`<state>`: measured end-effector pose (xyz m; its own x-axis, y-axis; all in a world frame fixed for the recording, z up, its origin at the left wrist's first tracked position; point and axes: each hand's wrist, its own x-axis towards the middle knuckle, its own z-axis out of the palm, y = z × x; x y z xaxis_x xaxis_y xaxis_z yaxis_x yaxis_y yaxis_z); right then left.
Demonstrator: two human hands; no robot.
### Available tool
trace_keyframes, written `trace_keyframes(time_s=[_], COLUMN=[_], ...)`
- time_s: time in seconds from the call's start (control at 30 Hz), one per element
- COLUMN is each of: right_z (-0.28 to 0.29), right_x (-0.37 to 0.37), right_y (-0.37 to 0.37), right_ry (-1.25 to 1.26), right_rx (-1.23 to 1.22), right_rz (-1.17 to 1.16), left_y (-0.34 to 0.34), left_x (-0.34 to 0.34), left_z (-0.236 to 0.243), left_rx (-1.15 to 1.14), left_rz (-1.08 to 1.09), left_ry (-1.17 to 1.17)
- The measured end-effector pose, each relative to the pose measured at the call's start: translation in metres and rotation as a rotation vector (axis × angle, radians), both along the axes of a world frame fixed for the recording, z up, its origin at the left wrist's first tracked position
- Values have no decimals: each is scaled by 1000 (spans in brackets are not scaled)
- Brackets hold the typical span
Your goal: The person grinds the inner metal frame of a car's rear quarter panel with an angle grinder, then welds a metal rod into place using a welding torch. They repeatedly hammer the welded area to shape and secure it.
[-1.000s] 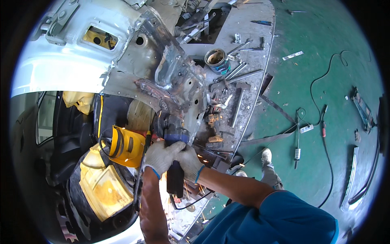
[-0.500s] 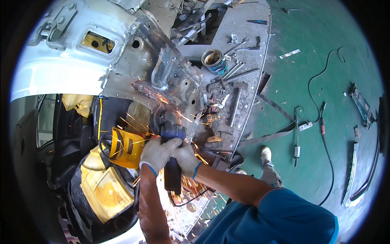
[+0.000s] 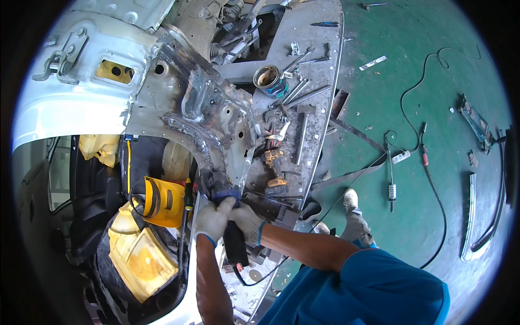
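My gloved left hand [image 3: 213, 219] and gloved right hand [image 3: 246, 222] are closed around an angle grinder [image 3: 236, 248] with a blue collar, a black body and a cord. Its head sits at the lower end of a curved, welded seam [image 3: 208, 142] on the bare-metal inner panel [image 3: 189, 92] of a white car body [image 3: 65, 108]; whether its disc touches metal is hidden. Left of my hands lie a yellow curved plastic piece [image 3: 168, 203] and a pale yellow molded piece [image 3: 142, 260]. A green-handled tool [image 3: 188, 195] stands upright just above my left hand.
A grey steel platform [image 3: 314, 49] holds a metal can [image 3: 266, 78], several bars, wrenches and yellow-black power drills [image 3: 276, 162]. On the green floor [image 3: 401, 238] lie cables, a power strip [image 3: 401, 157], straps, a floor jack [image 3: 475, 122] and metal strips [image 3: 469, 216]. My foot [image 3: 350, 200] is beside the platform.
The sparks seen around the grinder are gone. My hands and the grinder have moved slightly down relative to the welded seam, exposing more of it, and the view has shifted.
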<state>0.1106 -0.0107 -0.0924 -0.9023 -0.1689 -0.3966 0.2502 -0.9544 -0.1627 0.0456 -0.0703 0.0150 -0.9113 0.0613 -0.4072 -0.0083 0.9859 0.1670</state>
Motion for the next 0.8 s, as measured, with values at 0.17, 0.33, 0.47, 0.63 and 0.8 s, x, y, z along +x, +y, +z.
trace_keyframes(time_s=[0.17, 0.33, 0.47, 0.63, 0.8], right_z=[-14, -15, -12, -2, 13], right_x=[26, 27, 21, 1, -29], right_y=[-16, -20, -19, -19, -13], right_ry=[18, 5, 11, 6, -23], right_rx=[30, 35, -6, -123, -120], right_rz=[49, 100, 83, -19, -131], left_y=[-15, -14, -10, -2, 15], left_x=[35, 44, 39, 10, -22], left_z=[0, 8, 11, 15, 24], left_rx=[8, -46, -90, -119, -158], left_rz=[-22, 21, -18, -132, -156], left_ry=[-58, -55, -18, 26, 48])
